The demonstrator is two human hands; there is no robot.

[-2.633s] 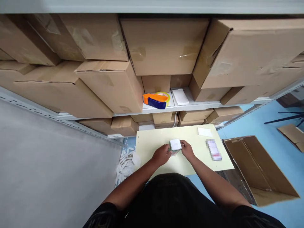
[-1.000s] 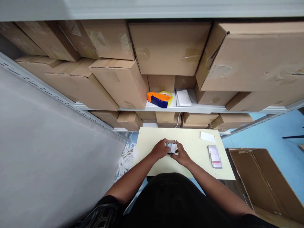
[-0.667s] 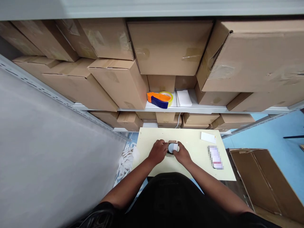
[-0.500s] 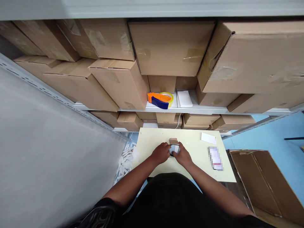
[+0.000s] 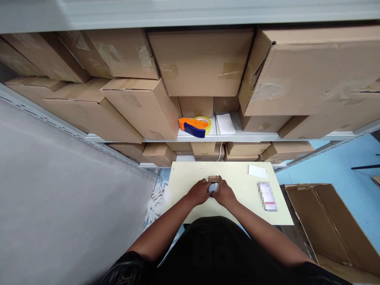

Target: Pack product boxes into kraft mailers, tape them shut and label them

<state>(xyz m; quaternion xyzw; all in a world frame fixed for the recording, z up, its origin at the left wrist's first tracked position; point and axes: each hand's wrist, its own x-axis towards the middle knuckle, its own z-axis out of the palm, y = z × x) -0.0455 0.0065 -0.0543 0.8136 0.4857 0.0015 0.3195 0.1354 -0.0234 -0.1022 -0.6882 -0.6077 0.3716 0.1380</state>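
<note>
**A:** What lies around the hands?

**B:** On the pale table [image 5: 184, 178], a white card [image 5: 257, 171] and a flat packet [image 5: 267, 196], blurred out, lie off to the right, clear of the hands. Behind it, a shelf [image 5: 252, 137] carries an orange-and-blue tape dispenser [image 5: 194, 126] among brown cartons [image 5: 202, 63]. An open carton [image 5: 326, 225] stands on the floor at right, and white strips [image 5: 156, 202] are heaped at left.

**A:** And the hands?

**B:** The left hand [image 5: 198, 192] and right hand [image 5: 225, 194] both clasp a small box [image 5: 213, 186] at mid-table. Its brown flap is up, and fingers hide most of it.

**A:** Any writing?

**B:** Too small or blurred to read.
</note>
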